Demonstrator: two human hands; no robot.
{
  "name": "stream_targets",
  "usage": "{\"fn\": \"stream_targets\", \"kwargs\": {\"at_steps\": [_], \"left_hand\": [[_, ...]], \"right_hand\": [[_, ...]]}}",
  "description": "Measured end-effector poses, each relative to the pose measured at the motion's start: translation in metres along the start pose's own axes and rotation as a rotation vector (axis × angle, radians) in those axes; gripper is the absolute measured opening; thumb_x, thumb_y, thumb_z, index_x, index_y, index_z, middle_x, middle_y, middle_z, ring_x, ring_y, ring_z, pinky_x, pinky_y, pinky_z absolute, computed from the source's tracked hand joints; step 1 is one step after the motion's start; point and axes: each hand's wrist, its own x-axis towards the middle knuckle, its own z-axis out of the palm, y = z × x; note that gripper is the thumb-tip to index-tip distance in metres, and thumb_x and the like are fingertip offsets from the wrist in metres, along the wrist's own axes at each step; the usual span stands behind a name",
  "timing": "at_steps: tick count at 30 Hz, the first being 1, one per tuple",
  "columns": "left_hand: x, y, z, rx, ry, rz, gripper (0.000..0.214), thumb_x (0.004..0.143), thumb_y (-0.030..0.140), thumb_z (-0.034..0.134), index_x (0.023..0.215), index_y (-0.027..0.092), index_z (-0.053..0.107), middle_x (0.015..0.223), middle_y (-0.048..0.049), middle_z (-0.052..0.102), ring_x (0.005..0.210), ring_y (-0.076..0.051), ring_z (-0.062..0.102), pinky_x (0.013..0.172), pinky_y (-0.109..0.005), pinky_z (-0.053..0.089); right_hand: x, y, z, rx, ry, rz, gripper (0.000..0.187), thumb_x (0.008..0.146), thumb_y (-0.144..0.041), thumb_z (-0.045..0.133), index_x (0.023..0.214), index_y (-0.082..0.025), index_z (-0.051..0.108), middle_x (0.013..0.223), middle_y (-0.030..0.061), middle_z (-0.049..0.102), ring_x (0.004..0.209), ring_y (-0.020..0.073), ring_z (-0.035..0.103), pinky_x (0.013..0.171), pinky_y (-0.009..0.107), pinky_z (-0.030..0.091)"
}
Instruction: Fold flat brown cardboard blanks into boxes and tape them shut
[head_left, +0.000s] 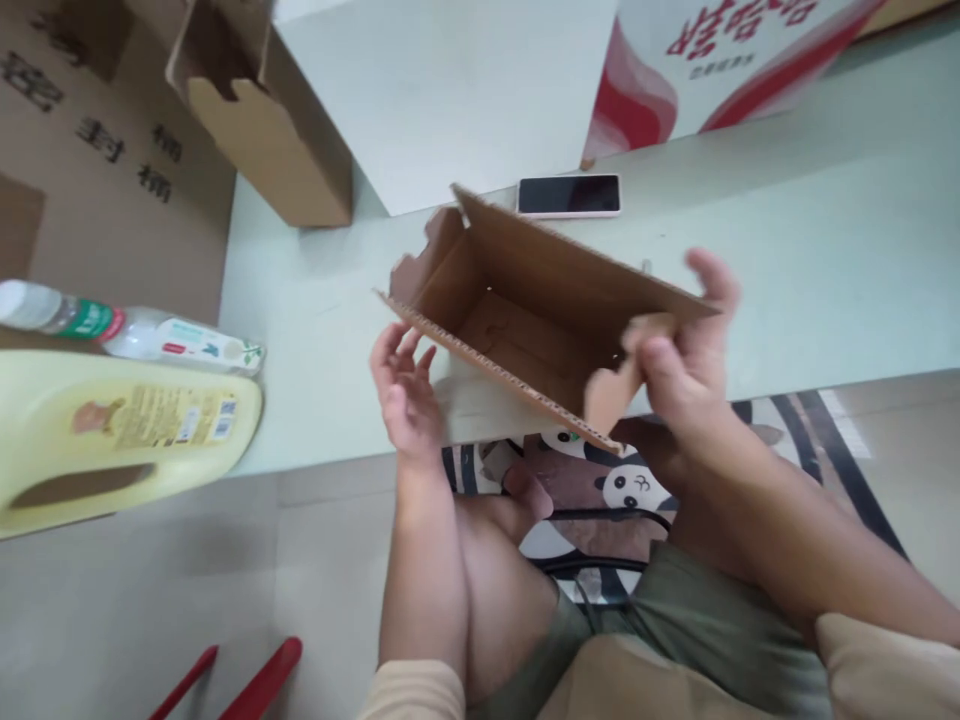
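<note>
A brown cardboard box [555, 270] with an open top tilts over the table's front edge, its bare inside facing me. My right hand [690, 365] grips its right end, the thumb on the notched end flap [619, 385] and the fingers behind the long side panel. At the box's near left edge is my left hand [409, 395], fingers apart and slightly bent; whether the fingertips touch the cardboard I cannot tell. The left end of the box also has a notched flap.
Behind the box lies a phone [570, 195], before a large white and red carton [465, 90]. Another narrow cardboard box [300, 150] stands at the back left. A plastic bottle [150, 335] and a yellow jug [135, 430] are at left. Red legs [262, 680] show on the floor.
</note>
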Motion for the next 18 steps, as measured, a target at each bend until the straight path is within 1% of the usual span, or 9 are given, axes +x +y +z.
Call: {"fn": "stream_targets", "kwargs": {"at_steps": [2, 4, 7, 9, 11, 13, 15, 16, 18], "left_hand": [[0.002, -0.002, 0.007, 0.047, 0.059, 0.038, 0.057, 0.080, 0.066, 0.047, 0.129, 0.037, 0.055, 0.135, -0.0057, 0.057, 0.126, -0.026, 0.057, 0.097, -0.037, 0.052], [0.003, 0.000, 0.016, 0.088, 0.076, 0.096, 0.059, 0.080, 0.065, 0.043, 0.129, 0.035, 0.056, 0.136, -0.0057, 0.057, 0.131, -0.027, 0.054, 0.105, -0.041, 0.049], [0.000, 0.010, 0.034, 0.043, 0.043, 0.191, 0.051, 0.083, 0.055, 0.043, 0.122, 0.029, 0.061, 0.137, -0.0063, 0.058, 0.138, -0.030, 0.048, 0.120, -0.046, 0.036], [-0.004, 0.020, 0.043, 0.059, 0.050, 0.236, 0.049, 0.081, 0.051, 0.044, 0.120, 0.027, 0.062, 0.133, -0.0066, 0.061, 0.138, -0.031, 0.048, 0.122, -0.047, 0.033], [-0.008, 0.029, 0.048, 0.180, 0.108, 0.289, 0.055, 0.079, 0.058, 0.043, 0.120, 0.027, 0.061, 0.128, -0.0060, 0.061, 0.135, -0.033, 0.048, 0.120, -0.048, 0.036], [-0.011, 0.037, 0.048, 0.333, 0.166, 0.347, 0.063, 0.075, 0.070, 0.040, 0.120, 0.029, 0.059, 0.126, -0.0055, 0.060, 0.129, -0.033, 0.050, 0.116, -0.052, 0.037], [-0.012, 0.042, 0.045, 0.437, 0.188, 0.402, 0.069, 0.073, 0.078, 0.035, 0.118, 0.030, 0.057, 0.120, -0.0058, 0.059, 0.121, -0.032, 0.052, 0.113, -0.055, 0.037], [-0.012, 0.044, 0.044, 0.471, 0.196, 0.439, 0.069, 0.072, 0.079, 0.035, 0.115, 0.030, 0.057, 0.116, -0.0059, 0.059, 0.117, -0.031, 0.053, 0.111, -0.056, 0.038], [-0.012, 0.045, 0.041, 0.491, 0.235, 0.532, 0.059, 0.074, 0.075, 0.036, 0.104, 0.028, 0.056, 0.106, -0.0056, 0.059, 0.107, -0.029, 0.057, 0.107, -0.055, 0.041]], "right_hand": [[0.000, 0.010, -0.005, 0.034, 0.063, 0.003, 0.056, 0.086, -0.061, 0.065, 0.136, -0.043, 0.048, 0.130, 0.0017, 0.064, 0.114, 0.0268, 0.065, 0.097, 0.047, 0.056], [-0.001, 0.017, -0.008, 0.117, 0.058, 0.043, 0.045, 0.087, -0.060, 0.065, 0.124, -0.035, 0.058, 0.123, 0.0027, 0.067, 0.112, 0.0262, 0.066, 0.097, 0.047, 0.056], [-0.001, 0.020, -0.011, 0.199, 0.029, 0.103, 0.046, 0.085, -0.064, 0.064, 0.118, -0.032, 0.061, 0.114, 0.0030, 0.071, 0.106, 0.0255, 0.067, 0.093, 0.045, 0.058], [-0.001, 0.020, -0.013, 0.228, 0.033, 0.110, 0.047, 0.083, -0.066, 0.065, 0.115, -0.032, 0.062, 0.113, 0.0025, 0.071, 0.106, 0.0256, 0.067, 0.093, 0.045, 0.058], [0.000, 0.021, -0.014, 0.265, 0.034, 0.113, 0.048, 0.082, -0.069, 0.064, 0.111, -0.032, 0.062, 0.110, 0.0023, 0.071, 0.103, 0.0262, 0.067, 0.092, 0.046, 0.058], [0.001, 0.021, -0.014, 0.286, 0.018, 0.124, 0.047, 0.081, -0.070, 0.063, 0.109, -0.032, 0.063, 0.105, 0.0022, 0.071, 0.100, 0.0268, 0.067, 0.089, 0.048, 0.059], [0.002, 0.022, -0.014, 0.294, -0.003, 0.128, 0.047, 0.082, -0.070, 0.061, 0.108, -0.032, 0.063, 0.105, 0.0023, 0.070, 0.099, 0.0272, 0.067, 0.089, 0.049, 0.059], [0.002, 0.022, -0.014, 0.299, -0.014, 0.132, 0.047, 0.082, -0.070, 0.061, 0.109, -0.032, 0.063, 0.106, 0.0024, 0.070, 0.100, 0.0273, 0.067, 0.090, 0.049, 0.059], [0.003, 0.021, -0.013, 0.313, -0.025, 0.135, 0.046, 0.083, -0.069, 0.062, 0.109, -0.031, 0.062, 0.107, 0.0023, 0.070, 0.101, 0.0271, 0.067, 0.090, 0.048, 0.058]]}}
